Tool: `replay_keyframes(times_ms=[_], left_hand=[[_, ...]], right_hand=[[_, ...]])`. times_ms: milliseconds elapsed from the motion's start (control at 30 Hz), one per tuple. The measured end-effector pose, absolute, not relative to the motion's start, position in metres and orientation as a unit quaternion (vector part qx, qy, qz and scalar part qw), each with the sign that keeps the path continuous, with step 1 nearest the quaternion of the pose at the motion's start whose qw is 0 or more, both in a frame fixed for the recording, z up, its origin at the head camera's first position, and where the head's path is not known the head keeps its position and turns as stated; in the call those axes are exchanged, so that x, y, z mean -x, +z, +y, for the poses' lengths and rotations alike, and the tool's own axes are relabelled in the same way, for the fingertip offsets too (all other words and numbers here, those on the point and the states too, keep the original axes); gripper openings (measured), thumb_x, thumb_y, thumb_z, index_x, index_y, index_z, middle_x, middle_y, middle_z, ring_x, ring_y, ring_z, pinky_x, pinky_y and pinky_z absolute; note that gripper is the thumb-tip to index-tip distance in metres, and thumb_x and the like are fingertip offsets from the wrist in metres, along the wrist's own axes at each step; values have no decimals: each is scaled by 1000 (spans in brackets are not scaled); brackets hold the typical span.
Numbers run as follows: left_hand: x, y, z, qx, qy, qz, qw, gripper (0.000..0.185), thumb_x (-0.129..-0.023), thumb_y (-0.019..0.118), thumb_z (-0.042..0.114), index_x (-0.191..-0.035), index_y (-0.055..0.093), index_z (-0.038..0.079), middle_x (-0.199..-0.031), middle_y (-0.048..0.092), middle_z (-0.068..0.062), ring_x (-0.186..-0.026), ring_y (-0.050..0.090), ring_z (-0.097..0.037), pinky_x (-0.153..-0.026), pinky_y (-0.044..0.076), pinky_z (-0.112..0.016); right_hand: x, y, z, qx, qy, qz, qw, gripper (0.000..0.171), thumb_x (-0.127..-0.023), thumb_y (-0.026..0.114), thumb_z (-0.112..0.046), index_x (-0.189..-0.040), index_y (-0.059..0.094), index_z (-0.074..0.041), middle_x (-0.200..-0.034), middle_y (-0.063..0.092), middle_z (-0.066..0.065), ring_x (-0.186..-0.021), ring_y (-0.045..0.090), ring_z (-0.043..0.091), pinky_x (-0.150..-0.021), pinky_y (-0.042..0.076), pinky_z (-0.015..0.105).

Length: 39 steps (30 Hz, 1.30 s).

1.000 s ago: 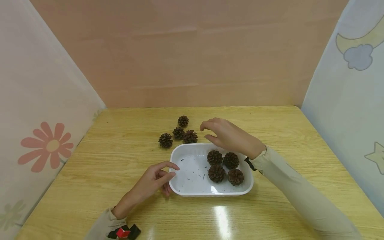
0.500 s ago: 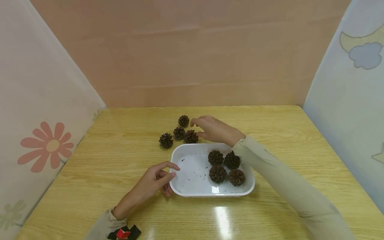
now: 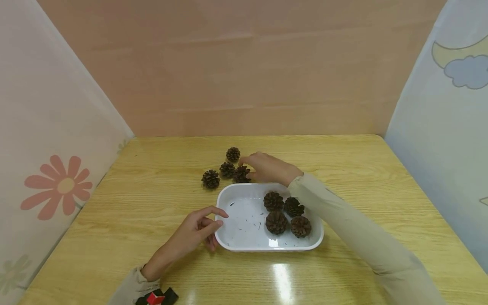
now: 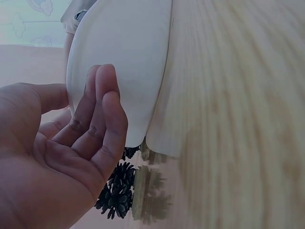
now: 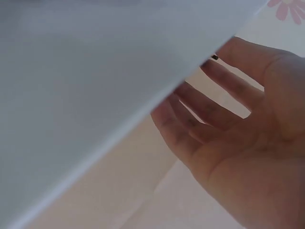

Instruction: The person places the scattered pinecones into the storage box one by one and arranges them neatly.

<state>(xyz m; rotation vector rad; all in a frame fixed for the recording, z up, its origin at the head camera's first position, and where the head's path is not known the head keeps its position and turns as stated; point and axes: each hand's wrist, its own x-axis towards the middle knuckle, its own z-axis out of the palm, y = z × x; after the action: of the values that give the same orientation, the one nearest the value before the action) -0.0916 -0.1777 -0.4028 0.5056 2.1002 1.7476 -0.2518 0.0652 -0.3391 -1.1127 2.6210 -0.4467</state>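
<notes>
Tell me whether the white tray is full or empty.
Partly filled: four pinecones cluster at the right end of the white tray, and its left part holds only small dark flecks.

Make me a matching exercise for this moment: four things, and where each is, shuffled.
1. Person's bare left hand
2. Person's bare right hand
3. Glossy white rounded-rectangular dish
4. Pink-petalled flower print with yellow centre

A. At a dark brown pinecone beyond the dish's far edge
B. On the pale left-hand wall
C. At the dish's left end
D. On the yellow wood-grain table, holding four pinecones

Pairs: 1-C, 2-A, 3-D, 4-B
</notes>
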Motion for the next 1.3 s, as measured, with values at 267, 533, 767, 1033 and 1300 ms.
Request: replay_keyframes(times_ms=[267, 533, 767, 1033, 1300], left_hand=[[91, -403, -178, -179, 615, 747, 178, 34, -104, 55, 21, -129, 57, -2, -68, 67, -18, -56, 67, -32, -53, 57, -51], [91, -402, -177, -181, 616, 746, 177, 34, -105, 55, 21, -129, 56, -3, -68, 67, -18, -56, 67, -34, -53, 57, -51], [91, -402, -178, -182, 616, 746, 177, 34, -105, 55, 20, -129, 57, -3, -68, 67, -18, -55, 66, -34, -53, 57, -51], [92, -402, -179, -179, 616, 746, 178, 35, -105, 55, 21, -129, 56, -3, -68, 67, -19, -56, 66, -35, -53, 57, -51], [92, -403, -178, -179, 616, 746, 178, 34, -105, 55, 21, -130, 56, -3, -68, 67, -19, -56, 66, -34, -53, 57, -51]], right_hand=[[252, -340, 64, 397, -144, 898, 119, 23, -99, 63, -9, -122, 64, -8, -114, 69, 8, -92, 66, 17, -82, 56, 33], [253, -339, 67, 398, -145, 899, 112, 18, -99, 61, -7, -116, 66, -5, -110, 70, 12, -84, 66, 16, -81, 57, 33], [254, -338, 70, 400, -155, 898, 93, 13, -99, 57, -3, -108, 67, -4, -98, 69, 8, -79, 63, 14, -76, 56, 30], [257, -332, 67, 396, -161, 900, 80, 23, -98, 63, -6, -120, 65, -5, -111, 69, 9, -95, 66, 20, -85, 55, 36], [257, -343, 64, 379, -122, 908, 130, 39, -97, 66, -12, -136, 58, -8, -128, 62, 10, -115, 61, 25, -96, 53, 39]])
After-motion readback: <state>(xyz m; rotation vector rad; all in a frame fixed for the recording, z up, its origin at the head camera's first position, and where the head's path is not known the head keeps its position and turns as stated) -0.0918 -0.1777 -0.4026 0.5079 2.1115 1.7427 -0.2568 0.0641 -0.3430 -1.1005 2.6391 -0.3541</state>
